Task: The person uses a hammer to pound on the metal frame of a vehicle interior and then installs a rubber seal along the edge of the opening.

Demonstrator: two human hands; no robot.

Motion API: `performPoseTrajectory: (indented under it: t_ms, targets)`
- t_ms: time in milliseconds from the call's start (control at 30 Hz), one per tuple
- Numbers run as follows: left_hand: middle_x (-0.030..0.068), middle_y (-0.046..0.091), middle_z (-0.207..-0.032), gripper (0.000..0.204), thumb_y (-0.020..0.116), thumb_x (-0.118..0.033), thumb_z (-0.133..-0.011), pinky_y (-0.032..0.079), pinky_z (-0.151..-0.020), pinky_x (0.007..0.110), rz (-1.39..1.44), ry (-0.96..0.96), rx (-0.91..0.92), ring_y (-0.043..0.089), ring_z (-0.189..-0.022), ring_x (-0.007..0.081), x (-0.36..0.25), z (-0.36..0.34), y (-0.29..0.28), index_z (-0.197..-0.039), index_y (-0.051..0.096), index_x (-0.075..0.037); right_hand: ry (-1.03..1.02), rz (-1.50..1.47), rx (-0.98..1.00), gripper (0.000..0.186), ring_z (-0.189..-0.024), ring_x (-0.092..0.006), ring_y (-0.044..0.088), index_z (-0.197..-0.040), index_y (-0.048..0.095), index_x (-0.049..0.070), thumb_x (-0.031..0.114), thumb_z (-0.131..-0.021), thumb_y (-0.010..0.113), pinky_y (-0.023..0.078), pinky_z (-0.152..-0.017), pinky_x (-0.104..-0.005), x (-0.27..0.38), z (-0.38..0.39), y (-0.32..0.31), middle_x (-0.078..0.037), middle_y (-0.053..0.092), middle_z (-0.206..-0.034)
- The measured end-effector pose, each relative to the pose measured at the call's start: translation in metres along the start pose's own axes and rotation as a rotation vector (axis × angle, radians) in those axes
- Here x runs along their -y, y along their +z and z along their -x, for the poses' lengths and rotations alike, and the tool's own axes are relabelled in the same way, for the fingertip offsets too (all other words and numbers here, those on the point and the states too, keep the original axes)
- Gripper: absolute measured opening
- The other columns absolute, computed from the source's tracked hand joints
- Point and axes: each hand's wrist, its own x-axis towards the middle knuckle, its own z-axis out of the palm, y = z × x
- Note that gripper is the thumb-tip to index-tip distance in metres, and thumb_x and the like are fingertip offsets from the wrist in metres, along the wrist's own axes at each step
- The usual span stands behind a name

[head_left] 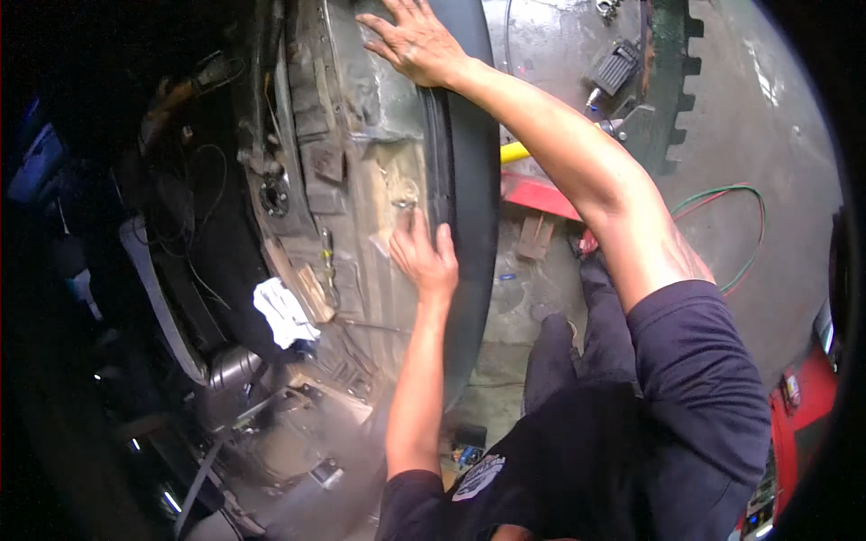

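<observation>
My left hand (424,257) reaches over the bare, scuffed metal floor (361,203) of a stripped vehicle body. Its fingers are stretched out and the thumb stands apart; the fingertips are at a small metal fitting (405,200) in a tan, worn patch. Farther off, my right hand (415,43) rests with spread fingers on a grey metal panel (388,104) by the sill. Neither hand shows anything held. A black strip (438,149) runs along the sill between the floor and the dark curved outer panel (474,180).
A white cloth (285,312) and a yellow-green-handled tool (327,245) lie on the vehicle floor. Outside are a yellow bar (514,151), a red metal piece (541,196), a grey ribbed box (615,68), a toothed green edge (672,81) and a looped green-red hose (762,216).
</observation>
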Motion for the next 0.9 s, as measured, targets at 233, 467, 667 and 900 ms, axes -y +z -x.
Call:
performPoseTrajectory:
  t_ms: [233,467,667,900]
  targets:
    - [0.0230,0.055,-0.129,0.049,0.067,-0.030,-0.091,0.039,-0.100,0.051,0.000,0.024,-0.060,0.052,-0.116,0.0411,0.010,0.015,0.006,-0.128,0.059,0.001,0.209,-0.495,0.169,0.048,-0.139,-0.0478,0.036,-0.143,0.046,0.012,0.028,-0.099,0.057,0.033,-0.115,-0.0525,0.047,0.163,-0.102,-0.027,0.036,-0.150]
    - [0.0290,0.033,-0.151,0.067,0.063,-0.019,-0.092,0.023,-0.117,0.060,-0.191,0.078,0.036,0.030,-0.142,0.0463,-0.013,0.094,-0.027,-0.149,0.034,0.001,0.876,-0.171,1.228,0.044,-0.120,-0.0401,0.057,-0.132,0.057,0.006,0.023,-0.091,0.060,0.046,-0.102,-0.0455,0.003,0.584,-0.370,-0.023,0.059,-0.129]
    - [0.0275,0.035,-0.151,0.054,0.063,-0.011,-0.089,0.029,-0.114,0.059,-0.124,-0.059,0.258,0.034,-0.140,0.0460,-0.033,0.355,-0.067,-0.140,0.049,-0.002,1.302,0.335,1.443,0.037,-0.117,-0.0394,0.061,-0.119,0.067,0.003,0.021,-0.086,0.064,0.049,-0.100,-0.0459,-0.058,0.776,-0.608,-0.027,0.064,-0.122]
    - [0.0200,0.070,-0.111,0.025,0.060,-0.013,-0.092,0.053,-0.090,0.044,0.334,-0.272,0.590,0.066,-0.105,0.0366,-0.048,0.482,-0.080,-0.110,0.070,0.000,1.201,-0.297,0.787,0.028,-0.055,-0.0132,0.054,-0.106,0.068,-0.002,0.021,-0.092,0.058,0.044,-0.051,-0.0310,-0.041,0.711,-0.520,-0.004,0.061,-0.067]
